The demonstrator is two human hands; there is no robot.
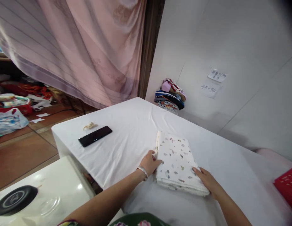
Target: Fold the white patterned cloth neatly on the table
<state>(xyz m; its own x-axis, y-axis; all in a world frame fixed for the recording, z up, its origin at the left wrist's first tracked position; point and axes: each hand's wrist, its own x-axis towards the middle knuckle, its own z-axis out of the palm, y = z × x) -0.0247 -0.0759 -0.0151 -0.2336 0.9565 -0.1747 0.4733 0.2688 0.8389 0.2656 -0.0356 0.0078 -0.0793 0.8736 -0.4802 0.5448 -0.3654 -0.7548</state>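
A folded white cloth [176, 157] printed with small grey, green and red motifs lies on the white-covered table [127, 135]. My left hand [149, 164], a silver bracelet at its wrist, grips the left edge of the cloth, thumb on top and fingers along the side. At the lower right edge, my right hand [206, 180] pinches the folded layers with the thumb on top; its other fingers are partly hidden. The cloth's folds stack in several layers along the near edge.
On the table to the left lie a black phone [95, 136] and a small beige tangle [90, 126]. A pile of folded clothes [170, 95] stands by the wall at the back. A red basket [287, 185] is at far right. Lower left is a white appliance lid [54, 188] with a black knob.
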